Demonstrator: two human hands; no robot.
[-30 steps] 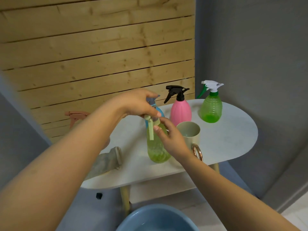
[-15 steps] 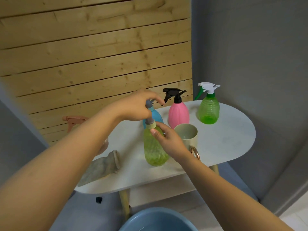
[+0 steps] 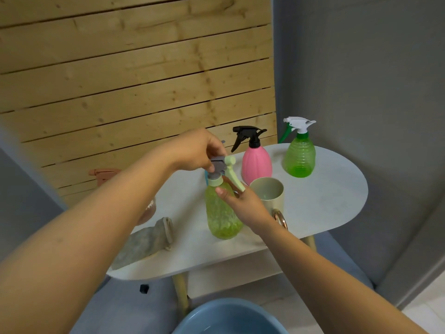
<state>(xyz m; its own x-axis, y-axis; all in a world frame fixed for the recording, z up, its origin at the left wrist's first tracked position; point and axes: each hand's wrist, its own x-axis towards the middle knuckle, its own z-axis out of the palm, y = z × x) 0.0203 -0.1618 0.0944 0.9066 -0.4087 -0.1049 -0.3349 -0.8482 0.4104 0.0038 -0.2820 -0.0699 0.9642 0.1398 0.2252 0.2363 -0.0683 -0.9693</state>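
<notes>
An oval white table (image 3: 325,201) stands before a plank wall (image 3: 144,68). On the table a pink spray bottle (image 3: 256,162) sits at twelve o'clock and a green spray bottle (image 3: 299,157) at two. A beige cup (image 3: 274,203) stands just beside the pink one, at its six. A grey cloth (image 3: 144,242) lies at eight o'clock. A blue basin (image 3: 216,317) sits on the floor at six. At ten is what may be a brown sprayer (image 3: 103,174), mostly hidden.

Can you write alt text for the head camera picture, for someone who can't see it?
A person's left hand grips the spray head of a yellow-green bottle while the right hand holds its body, on a white table beside a cup, a pink bottle and a green bottle.
</notes>
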